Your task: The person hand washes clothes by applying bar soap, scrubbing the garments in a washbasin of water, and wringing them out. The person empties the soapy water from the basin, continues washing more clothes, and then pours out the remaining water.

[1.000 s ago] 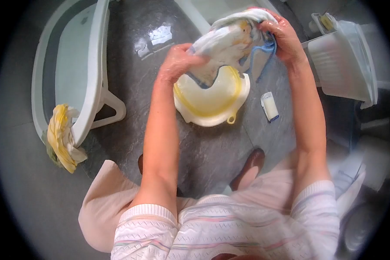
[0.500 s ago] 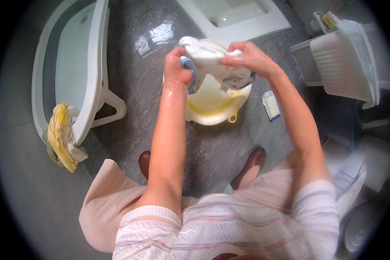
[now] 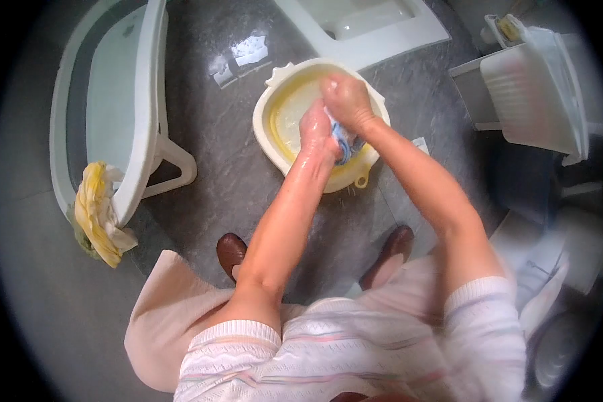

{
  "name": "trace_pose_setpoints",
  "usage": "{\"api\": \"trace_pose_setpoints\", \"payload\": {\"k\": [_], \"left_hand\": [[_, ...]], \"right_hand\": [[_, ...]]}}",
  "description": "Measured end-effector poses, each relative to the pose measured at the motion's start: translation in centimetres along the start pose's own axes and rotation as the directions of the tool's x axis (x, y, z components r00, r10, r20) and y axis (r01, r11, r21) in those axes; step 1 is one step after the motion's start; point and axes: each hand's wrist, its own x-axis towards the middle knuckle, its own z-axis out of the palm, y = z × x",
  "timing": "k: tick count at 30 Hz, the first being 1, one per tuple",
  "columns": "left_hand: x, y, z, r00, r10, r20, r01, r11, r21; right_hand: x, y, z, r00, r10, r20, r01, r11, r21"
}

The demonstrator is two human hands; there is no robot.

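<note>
Over the round white basin [image 3: 264, 130] with a yellow ring inside, my two hands are close together on a bunched white and blue cloth [image 3: 342, 144]. My left hand [image 3: 317, 128] is closed around its lower part, wet and shiny. Just above and to the right, my right hand [image 3: 347, 100] is curled in a fist on the same cloth, slightly blurred. Most of the cloth is hidden by my fingers. Drops seem to fall near the basin's front edge.
A white and grey folding tub [image 3: 147, 107] stands at left, a yellow and white cloth [image 3: 97, 211] draped over its corner. A white ceramic floor fixture [image 3: 375, 47] lies beyond the basin. A ribbed white plastic piece [image 3: 509, 94] is at right. My brown shoes [image 3: 232, 251] flank the wet floor.
My hands have come together and moved lower over the basin. The cloth, spread between them before, is now bunched up. My right forearm now covers most of the white block in its dish.
</note>
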Motion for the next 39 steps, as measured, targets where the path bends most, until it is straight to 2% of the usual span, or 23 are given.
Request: {"api": "trace_pose_setpoints", "payload": {"k": [1, 3, 4, 6, 7, 9, 10, 12, 13, 15, 18, 20, 22, 23, 25, 27, 28, 31, 33, 34, 37, 38, 39], "left_hand": [[0.2, -0.6, 0.8, 0.989, -0.011, -0.147, 0.017, 0.999, 0.042], [-0.1, -0.1, 0.1, 0.999, -0.028, 0.024, 0.03, 0.998, -0.049], [-0.4, 0.3, -0.6, 0.99, -0.014, 0.138, 0.027, 0.996, -0.09], [-1.4, 0.2, -1.2, 0.933, -0.009, 0.359, 0.081, 0.979, -0.186], [-1.3, -0.1, -0.8, 0.967, -0.031, 0.251, 0.054, 0.995, -0.085], [-0.5, -0.3, 1.0, 1.0, -0.024, 0.02, 0.021, 0.99, 0.143], [-2.0, 0.1, 3.0, 0.998, 0.02, 0.06, -0.034, 0.973, 0.229], [-3.0, 1.6, 6.0, 0.991, -0.028, 0.133, -0.01, 0.96, 0.279], [-3.2, 2.2, 7.1, 0.983, -0.049, 0.177, -0.008, 0.952, 0.307], [-3.2, 3.6, 8.0, 0.954, -0.124, 0.274, 0.015, 0.929, 0.369], [-3.8, 5.0, 8.9, 0.882, -0.228, 0.412, 0.059, 0.922, 0.384], [-3.4, 6.4, 8.1, 0.789, -0.338, 0.513, 0.159, 0.919, 0.361], [-2.8, 6.3, 7.4, 0.856, -0.212, 0.472, 0.02, 0.925, 0.379], [-2.8, 6.2, 7.4, 0.88, -0.148, 0.451, -0.052, 0.915, 0.401], [-3.6, 6.3, 6.9, 0.869, -0.082, 0.488, -0.261, 0.763, 0.592], [-4.1, 6.2, 6.9, 0.865, 0.014, 0.501, -0.45, 0.463, 0.764], [-3.4, 6.7, 6.4, 0.887, -0.098, 0.452, -0.401, 0.325, 0.857], [-1.2, 6.1, 3.9, 0.924, -0.07, 0.375, -0.354, 0.211, 0.911], [-1.7, 6.5, 4.0, 0.94, -0.014, 0.342, -0.322, 0.303, 0.897], [-1.8, 6.8, 4.0, 0.94, 0.028, 0.34, -0.327, 0.351, 0.877], [-2.4, 7.8, 4.8, 0.925, 0.164, 0.342, -0.372, 0.565, 0.736], [-2.6, 8.1, 5.3, 0.917, 0.212, 0.337, -0.392, 0.635, 0.666], [-2.7, 8.4, 5.6, 0.909, 0.259, 0.327, -0.411, 0.697, 0.588]], "right_hand": [[0.0, 0.0, 0.3, 1.0, 0.008, 0.005, -0.008, 1.0, 0.028], [-1.0, -1.6, 0.1, 1.0, 0.022, 0.002, -0.022, 0.997, 0.073], [-2.5, -1.9, 1.7, 0.961, -0.179, -0.21, 0.204, 0.973, 0.106], [-3.7, -4.3, 0.0, 0.955, -0.249, -0.159, 0.264, 0.961, 0.08], [-3.9, -5.1, -0.8, 0.95, -0.288, -0.124, 0.297, 0.953, 0.065], [-0.4, -0.2, -0.6, 0.988, 0.007, -0.153, 0.0, 0.999, 0.047], [0.7, 1.4, -1.4, 0.975, 0.161, -0.154, -0.153, 0.986, 0.066], [2.3, 1.8, -5.2, 0.974, 0.213, 0.081, -0.215, 0.977, 0.013], [2.3, 1.7, -6.7, 0.975, 0.159, 0.157, -0.198, 0.941, 0.273], [2.7, 1.0, -8.9, 0.964, -0.015, 0.265, -0.187, 0.672, 0.717], [1.3, -1.4, -11.1, 0.875, -0.334, 0.35, 0.12, 0.851, 0.511], [1.7, -1.6, -10.7, 0.904, -0.232, 0.36, 0.014, 0.856, 0.517], [2.1, -1.3, -9.8, 0.949, -0.16, 0.273, -0.032, 0.809, 0.587], [2.2, -1.2, -9.8, 0.957, -0.158, 0.243, 0.018, 0.868, 0.496], [2.4, -1.2, -10.2, 0.97, -0.156, 0.184, 0.1, 0.954, 0.281], [2.6, -0.6, -10.0, 0.988, -0.156, 0.015, 0.143, 0.936, 0.322], [2.9, -0.2, -10.5, 0.989, -0.146, -0.033, 0.148, 0.923, 0.356], [3.2, -0.3, -12.7, 0.999, 0.005, -0.042, 0.022, 0.797, 0.604], [3.8, 0.3, -13.8, 0.98, 0.196, 0.011, -0.133, 0.617, 0.776], [3.9, 0.8, -13.9, 0.981, 0.19, 0.029, -0.125, 0.513, 0.849], [3.6, 2.6, -13.0, 0.985, 0.171, 0.001, -0.114, 0.651, 0.751], [3.5, 2.4, -12.8, 0.958, 0.214, 0.189, -0.285, 0.697, 0.658], [3.1, 2.3, -12.2, 0.929, 0.211, 0.303, -0.351, 0.757, 0.551]]}}
